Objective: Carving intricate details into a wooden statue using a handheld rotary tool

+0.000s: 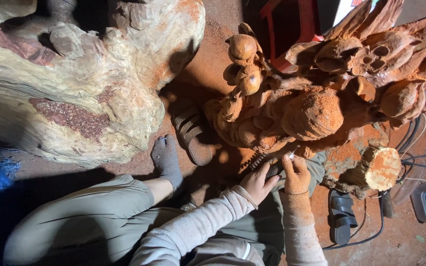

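You are carving fine detail low on the wood sculpture, both hands at its base.
Your right hand, fingers closed on a small rotary tool, meets the carving's underside; your left hand curls beside it, steadying. The sculpture stands on the dusty floor. Next, I judge: a slow, braced stroke.

Wood carving rough, matt, dust-coated; big stump coarse, pale; sleeves knit cloth
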